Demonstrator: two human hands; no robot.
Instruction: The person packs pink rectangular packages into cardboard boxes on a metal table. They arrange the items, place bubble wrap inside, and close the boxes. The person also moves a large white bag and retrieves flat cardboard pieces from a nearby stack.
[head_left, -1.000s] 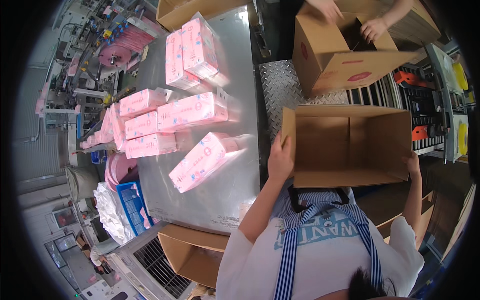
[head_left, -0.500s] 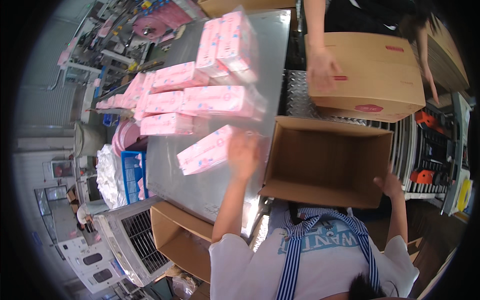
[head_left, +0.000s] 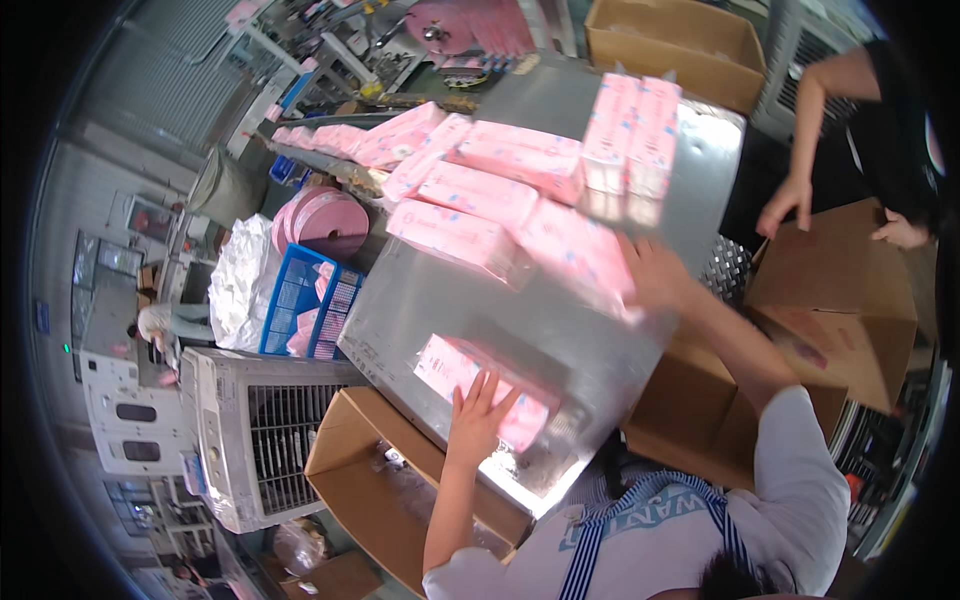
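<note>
My left hand (head_left: 480, 415) lies with spread fingers on top of a pink tissue pack (head_left: 445, 368) near the close edge of the metal table. My right hand (head_left: 655, 275), a little blurred, reaches across the table and touches the right end of another pink tissue pack (head_left: 575, 245), its fingers stretched out. Beside that one are more pink packs (head_left: 455, 238), and two packs (head_left: 630, 130) stand side by side at the far right. An open cardboard box (head_left: 690, 400) sits under my right arm.
The metal table (head_left: 400, 325) has a bright, worn near corner. A person's hand (head_left: 785, 205) is at a tilted carton (head_left: 835, 260) on the right. Near the left edge stand a blue basket (head_left: 290, 290), a grey cooler (head_left: 225, 430) and an open carton (head_left: 350, 480).
The view has turned. My right hand has left the open box and come over the table to a pack. My left hand and its pack are nearer me. The other person's carton has tilted.
</note>
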